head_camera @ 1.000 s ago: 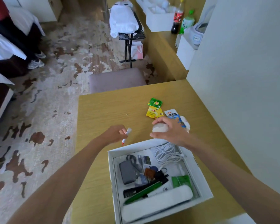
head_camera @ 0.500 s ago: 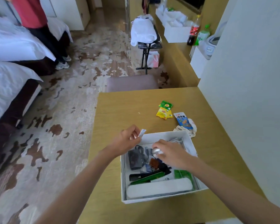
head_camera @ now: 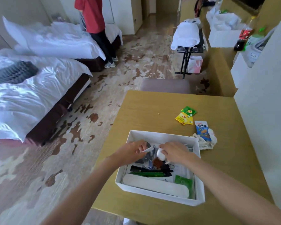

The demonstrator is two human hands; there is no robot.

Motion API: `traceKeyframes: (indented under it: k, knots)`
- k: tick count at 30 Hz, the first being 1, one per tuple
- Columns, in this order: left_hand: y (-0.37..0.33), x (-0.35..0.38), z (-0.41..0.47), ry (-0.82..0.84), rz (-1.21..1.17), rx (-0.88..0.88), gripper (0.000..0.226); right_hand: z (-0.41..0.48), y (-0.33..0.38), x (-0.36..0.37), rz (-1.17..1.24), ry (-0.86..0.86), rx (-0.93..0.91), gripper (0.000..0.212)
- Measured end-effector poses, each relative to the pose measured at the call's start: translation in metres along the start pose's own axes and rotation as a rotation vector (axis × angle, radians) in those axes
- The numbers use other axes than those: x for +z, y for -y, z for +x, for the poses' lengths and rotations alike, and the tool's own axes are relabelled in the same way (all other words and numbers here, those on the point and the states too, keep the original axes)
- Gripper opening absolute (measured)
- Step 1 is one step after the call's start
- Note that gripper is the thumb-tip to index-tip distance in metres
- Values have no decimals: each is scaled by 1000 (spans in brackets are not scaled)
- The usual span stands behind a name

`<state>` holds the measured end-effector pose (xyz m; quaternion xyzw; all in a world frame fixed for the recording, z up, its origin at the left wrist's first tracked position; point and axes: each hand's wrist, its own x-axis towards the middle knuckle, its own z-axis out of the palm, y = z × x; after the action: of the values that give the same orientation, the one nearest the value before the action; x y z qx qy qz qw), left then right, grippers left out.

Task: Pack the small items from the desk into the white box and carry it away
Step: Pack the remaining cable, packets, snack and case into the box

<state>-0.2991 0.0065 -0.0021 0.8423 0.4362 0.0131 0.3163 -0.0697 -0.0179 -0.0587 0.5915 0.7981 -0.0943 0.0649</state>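
The white box (head_camera: 157,193) stands on the wooden desk (head_camera: 146,111), holding a white roll, a green pen, a black comb, a green packet and other small items. Both of my hands are inside the box near its far wall. My left hand (head_camera: 131,151) pinches a small white marker (head_camera: 147,149). My right hand (head_camera: 175,151) is closed on a small white rounded object (head_camera: 160,154). Beyond the box on the desk lie yellow and green tea sachets (head_camera: 186,116), a blue snack packet (head_camera: 202,129) and a crumpled cloth (head_camera: 204,142).
A white wall (head_camera: 263,111) borders the desk on the right. A padded stool (head_camera: 165,86) sits at the desk's far edge. Two beds (head_camera: 36,85) fill the left side, with a person in red (head_camera: 92,18) standing by them. A luggage rack (head_camera: 187,51) stands further back.
Both hands moved from above the desk down into the box, carrying the marker and the white object. The camera view lifted, showing more of the room.
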Motion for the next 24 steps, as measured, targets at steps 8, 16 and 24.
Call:
traceKeyframes:
  k: [8, 16, 24]
  knots:
    - [-13, 17, 1, -36, 71, -32, 13, -9, -6, -15, 187, -53, -25, 37]
    - [-61, 74, 32, 44, 183, 154, 17, -77, -55, -32, 376, -395, 89, 25]
    - [-92, 110, 69, 10, 291, 314, 24, -106, -82, -18, 494, -418, 223, 22]
